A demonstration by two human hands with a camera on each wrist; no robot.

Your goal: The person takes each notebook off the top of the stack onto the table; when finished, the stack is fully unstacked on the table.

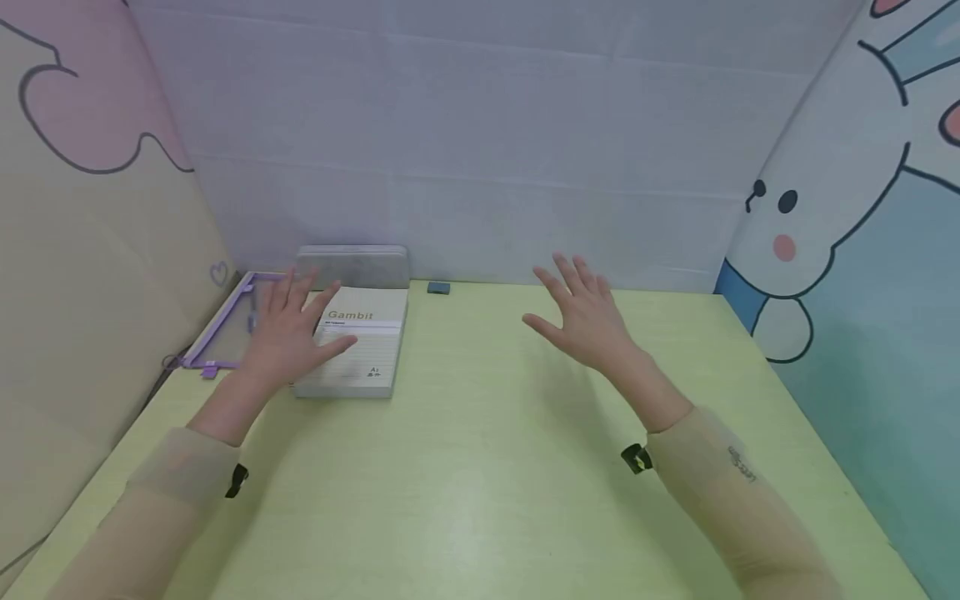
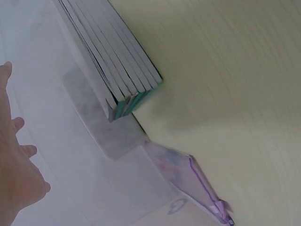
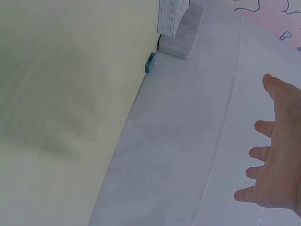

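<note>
My left hand (image 1: pixel 287 337) has its fingers spread and holds nothing. In the head view it overlaps the left side of a stack of notebooks (image 1: pixel 363 350), whose top cover reads "Gambit". The left wrist view shows the stack's page edges (image 2: pixel 110 47), several notebooks thick. Beyond my left fingers lies a clear zip pouch (image 1: pixel 225 333) with purple trim, partly covered by the hand. My right hand (image 1: pixel 588 321) is also spread and holds nothing, over the right half of the table (image 1: pixel 480 467). Its nearest object is a small dark blue block (image 1: pixel 438 287) at the back edge.
A grey metallic case (image 1: pixel 360 265) stands behind the notebooks against the white back curtain (image 1: pixel 480 150). Printed cloth walls close in the left and right sides. Each wrist wears a small black device (image 1: pixel 637 458) by the sleeve cuff.
</note>
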